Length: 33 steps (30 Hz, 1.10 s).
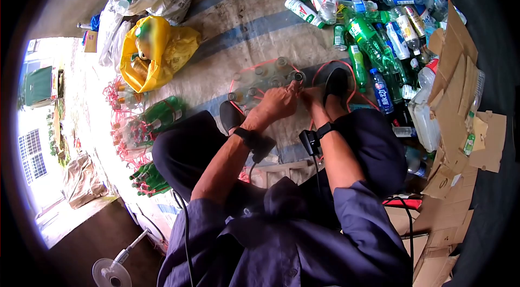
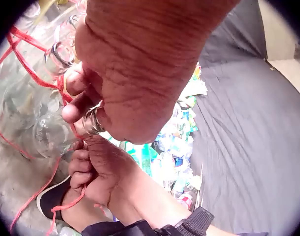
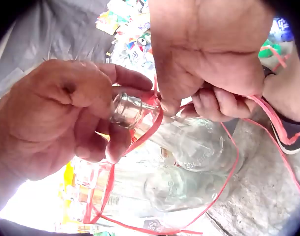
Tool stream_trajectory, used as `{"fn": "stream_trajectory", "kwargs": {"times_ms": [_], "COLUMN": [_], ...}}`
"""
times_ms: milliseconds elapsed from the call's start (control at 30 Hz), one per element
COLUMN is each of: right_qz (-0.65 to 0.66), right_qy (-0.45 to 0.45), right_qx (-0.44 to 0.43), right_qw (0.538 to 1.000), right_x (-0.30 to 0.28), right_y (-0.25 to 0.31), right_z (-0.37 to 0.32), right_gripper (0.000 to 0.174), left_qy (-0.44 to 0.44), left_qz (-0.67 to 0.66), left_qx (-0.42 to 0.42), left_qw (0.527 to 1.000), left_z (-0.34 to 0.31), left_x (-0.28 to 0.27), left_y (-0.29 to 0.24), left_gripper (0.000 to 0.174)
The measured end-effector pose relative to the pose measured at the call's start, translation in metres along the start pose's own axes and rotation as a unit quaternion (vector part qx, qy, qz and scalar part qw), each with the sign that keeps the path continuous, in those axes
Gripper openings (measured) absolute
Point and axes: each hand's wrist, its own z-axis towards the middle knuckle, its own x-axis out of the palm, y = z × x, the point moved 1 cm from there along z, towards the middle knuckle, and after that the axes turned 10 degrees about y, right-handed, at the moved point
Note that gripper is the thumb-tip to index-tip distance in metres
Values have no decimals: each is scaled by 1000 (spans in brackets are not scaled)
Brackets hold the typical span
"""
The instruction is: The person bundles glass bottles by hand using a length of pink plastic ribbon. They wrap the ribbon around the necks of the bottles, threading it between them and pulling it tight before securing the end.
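Note:
Clear glass bottles (image 1: 260, 72) (image 3: 199, 147) stand grouped between the feet, red cord (image 1: 254, 63) (image 3: 233, 169) looped around them. The left hand (image 1: 279, 104) (image 2: 135, 73) (image 3: 61, 115) curls its fingers around one bottle's neck (image 3: 128, 110), where the cord wraps. Close beside it, the right hand (image 1: 313, 99) (image 2: 103, 169) (image 3: 214, 64) pinches the cord near that neck, its other fingers curled. A cord tail (image 3: 275, 118) comes out of the right hand and trails over the ground. The pinching fingertips are partly hidden.
Loose plastic bottles and cans (image 1: 374, 43) pile up at the right, beside cardboard (image 1: 455, 86). Tied green bottles (image 1: 162, 113) and a yellow bag (image 1: 181, 48) are at the left. A fan (image 1: 111, 273) stands at lower left.

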Motion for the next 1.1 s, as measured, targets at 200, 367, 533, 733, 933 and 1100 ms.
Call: {"fn": "stream_trajectory", "kwargs": {"times_ms": [200, 367, 533, 733, 933, 1100], "right_qz": [-19, -22, -16, -5, -24, 43], "right_qy": [26, 7, -68, -73, -97, -41], "right_qx": [-28, -103, -165, -169, -250, -148], "right_qw": [999, 994, 984, 983, 963, 987], "right_x": [-8, -3, -3, -20, -17, -22], "right_y": [9, 1, 11, 36, 29, 42], "right_z": [-8, -2, -8, -24, -18, -28], "right_gripper": [63, 50, 46, 55, 45, 36], "left_qy": [-23, -43, -31, -30, -35, -53], "left_qz": [10, 91, 137, 137, 108, 111], "left_qx": [21, 42, 32, 7, 37, -16], "left_qw": [999, 994, 990, 990, 993, 992], "left_z": [-6, -9, -9, -7, -11, -18], "left_x": [-8, -19, -29, -30, -42, -37], "left_y": [-5, -18, -26, -22, -20, -10], "left_gripper": [31, 37, 39, 34, 25, 15]}}
